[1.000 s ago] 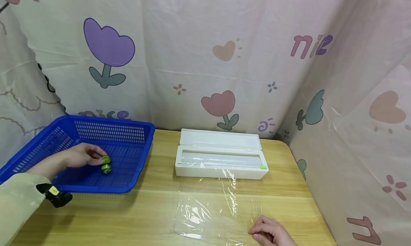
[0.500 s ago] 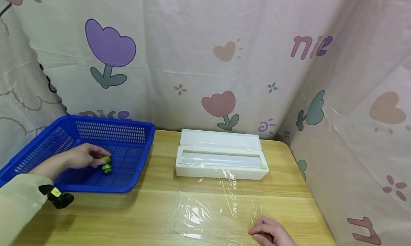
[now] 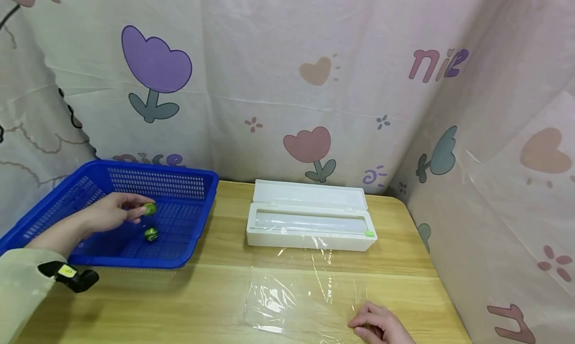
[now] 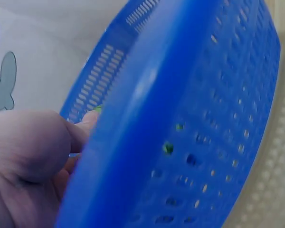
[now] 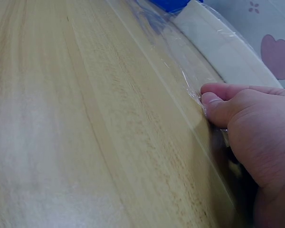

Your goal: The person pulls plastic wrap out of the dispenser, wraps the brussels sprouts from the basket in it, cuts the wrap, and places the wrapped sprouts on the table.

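A small green ball (image 3: 150, 208) is held within the blue basket (image 3: 135, 262), pinched by the grip of the left hand (image 3: 105, 212) between thumb and fingers. A second ball (image 3: 151, 234), green and striped, is seen on the basket's floor, near the first but apart from it. Clear film (image 3: 287, 304) is spread across the counter (image 3: 202, 304), its side edge pinched by the right hand (image 3: 382, 324). The film is joined to a white box (image 3: 310, 241), whose lid (image 3: 310, 194) is raised. The counter is backed by a printed cloth (image 3: 251, 49).
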The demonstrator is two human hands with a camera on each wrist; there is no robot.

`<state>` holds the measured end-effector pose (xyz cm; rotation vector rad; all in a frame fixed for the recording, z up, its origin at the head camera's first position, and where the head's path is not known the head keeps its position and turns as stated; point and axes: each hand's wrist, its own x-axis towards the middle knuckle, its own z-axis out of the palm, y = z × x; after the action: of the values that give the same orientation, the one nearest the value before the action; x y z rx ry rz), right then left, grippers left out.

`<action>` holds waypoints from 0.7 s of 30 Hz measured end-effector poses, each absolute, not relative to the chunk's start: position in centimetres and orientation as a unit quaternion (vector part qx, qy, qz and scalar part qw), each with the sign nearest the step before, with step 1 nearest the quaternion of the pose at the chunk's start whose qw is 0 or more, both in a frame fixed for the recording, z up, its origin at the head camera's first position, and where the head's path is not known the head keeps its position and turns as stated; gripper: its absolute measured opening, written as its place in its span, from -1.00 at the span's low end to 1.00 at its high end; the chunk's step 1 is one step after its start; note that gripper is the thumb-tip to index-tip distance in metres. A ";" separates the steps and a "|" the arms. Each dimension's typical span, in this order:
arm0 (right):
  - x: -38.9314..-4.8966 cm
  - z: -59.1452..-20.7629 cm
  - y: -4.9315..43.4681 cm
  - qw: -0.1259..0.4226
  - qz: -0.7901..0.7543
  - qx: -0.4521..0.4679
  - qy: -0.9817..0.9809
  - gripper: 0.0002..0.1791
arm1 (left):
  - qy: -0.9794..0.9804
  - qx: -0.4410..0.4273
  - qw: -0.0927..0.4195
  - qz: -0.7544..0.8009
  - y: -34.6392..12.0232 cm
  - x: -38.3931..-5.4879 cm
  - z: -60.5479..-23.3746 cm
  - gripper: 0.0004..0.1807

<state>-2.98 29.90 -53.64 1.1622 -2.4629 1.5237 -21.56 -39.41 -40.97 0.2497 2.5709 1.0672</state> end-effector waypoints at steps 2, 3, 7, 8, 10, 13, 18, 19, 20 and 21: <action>-2.9 -53.6 30.0 0.012 0.486 0.372 -0.791 -0.55 | 0.909 0.087 0.160 0.376 -38.7 -21.2 -40.6 -0.50; -2.9 -53.6 30.0 0.012 0.486 0.371 -0.791 -0.55 | 0.910 0.087 0.152 0.376 -38.2 -21.1 -40.4 -0.49; -2.8 -53.6 30.1 0.014 0.483 0.369 -0.794 -0.55 | 0.916 0.099 0.119 0.371 -35.5 -20.2 -39.4 -0.47; -2.7 -53.6 30.1 0.016 0.483 0.369 -0.794 -0.55 | 0.915 0.104 0.112 0.374 -34.8 -20.0 -39.2 -0.47; -2.7 -53.7 30.1 0.021 0.483 0.371 -0.793 -0.54 | 0.913 0.114 0.098 0.380 -33.6 -19.6 -38.9 -0.49; -2.7 -53.8 30.0 0.030 0.479 0.374 -0.794 -0.53 | 0.908 0.123 0.078 0.393 -32.1 -18.9 -38.5 -0.50; -2.7 -53.8 30.0 0.044 0.460 0.375 -0.804 -0.53 | 0.895 0.134 0.059 0.421 -30.4 -18.0 -37.6 -0.50; -2.7 -53.8 30.0 0.046 0.457 0.375 -0.805 -0.53 | 0.892 0.136 0.058 0.428 -30.2 -17.9 -37.5 -0.51; -2.7 -53.8 30.0 0.048 0.454 0.374 -0.807 -0.53 | 0.888 0.136 0.058 0.436 -29.9 -17.7 -37.4 -0.50; -2.7 -53.8 30.0 0.049 0.452 0.373 -0.809 -0.53 | 0.884 0.137 0.059 0.442 -29.6 -17.6 -37.2 -0.50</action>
<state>-2.71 29.97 -53.85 1.1368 -2.4639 1.3780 -17.56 -29.56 -37.23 0.4136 2.6794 1.3404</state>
